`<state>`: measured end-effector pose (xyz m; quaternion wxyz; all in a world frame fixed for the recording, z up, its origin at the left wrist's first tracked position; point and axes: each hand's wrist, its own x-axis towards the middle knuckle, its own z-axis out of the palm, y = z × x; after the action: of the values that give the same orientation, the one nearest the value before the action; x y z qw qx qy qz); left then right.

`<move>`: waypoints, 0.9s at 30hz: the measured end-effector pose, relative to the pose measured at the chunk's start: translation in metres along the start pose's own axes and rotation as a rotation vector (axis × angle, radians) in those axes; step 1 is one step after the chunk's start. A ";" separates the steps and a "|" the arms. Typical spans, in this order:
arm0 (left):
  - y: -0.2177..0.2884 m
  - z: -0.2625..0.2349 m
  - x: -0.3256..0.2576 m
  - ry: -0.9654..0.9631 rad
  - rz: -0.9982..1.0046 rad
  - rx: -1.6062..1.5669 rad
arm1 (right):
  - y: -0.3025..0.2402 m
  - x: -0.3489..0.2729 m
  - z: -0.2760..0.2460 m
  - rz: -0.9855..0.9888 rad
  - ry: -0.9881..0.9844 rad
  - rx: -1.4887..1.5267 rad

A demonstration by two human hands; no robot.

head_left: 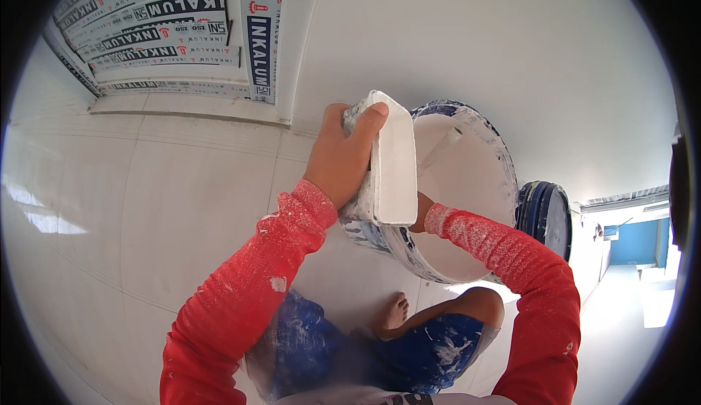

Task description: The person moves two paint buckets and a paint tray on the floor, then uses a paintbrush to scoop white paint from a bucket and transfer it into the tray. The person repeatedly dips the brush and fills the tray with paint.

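Observation:
My left hand (343, 148) is closed around the far end of a long, narrow white mud pan (395, 167), thumb over its rim. The pan is coated with white paste and is held over the near-left side of a large bucket (504, 153). That bucket is smeared with white and has a dark blue outer rim. Inside it lies white paste (471, 182), with a pale stick-like piece (444, 146) showing near the far side. My right hand (422, 211) reaches over the bucket; the pan hides its fingers, so I cannot see what they hold.
A stack of dark blue lids or a smaller bucket (546, 219) stands right of the large bucket, by the white wall (475, 25). Tape-wrapped frame pieces (161, 32) stand at the far left. Pale floor tiles (190, 186) spread leftward; my bare foot (394, 311) is close to the bucket.

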<state>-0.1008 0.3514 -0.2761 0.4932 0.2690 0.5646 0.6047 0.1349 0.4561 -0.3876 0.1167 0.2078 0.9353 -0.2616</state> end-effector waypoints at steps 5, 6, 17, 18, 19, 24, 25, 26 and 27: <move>-0.002 0.000 0.002 0.005 0.038 -0.032 | -0.027 -0.005 -0.036 0.193 -0.022 0.229; -0.003 0.000 0.002 0.002 0.039 -0.036 | -0.034 -0.027 -0.067 0.306 -0.086 0.423; -0.002 0.000 0.001 -0.005 0.027 -0.053 | -0.080 -0.126 -0.145 0.539 0.735 0.673; -0.002 0.000 0.001 -0.004 0.033 -0.047 | -0.078 -0.131 -0.147 0.469 0.804 0.715; -0.002 0.000 0.001 -0.001 0.037 -0.038 | -0.075 -0.136 -0.150 0.399 0.864 0.774; 0.001 0.001 0.000 0.001 0.033 -0.038 | -0.080 -0.134 -0.165 0.148 1.103 1.039; 0.001 0.001 0.000 0.002 0.031 -0.033 | -0.085 -0.126 -0.164 0.121 1.178 1.082; 0.001 0.001 0.000 0.005 0.038 -0.030 | -0.090 -0.116 -0.162 0.104 1.202 1.086; 0.002 0.001 0.000 0.010 0.034 -0.024 | -0.096 -0.105 -0.159 0.102 1.148 1.116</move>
<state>-0.0998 0.3518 -0.2742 0.4833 0.2697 0.5549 0.6211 0.1674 0.4325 -0.1784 -0.4920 0.3800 0.5698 -0.5374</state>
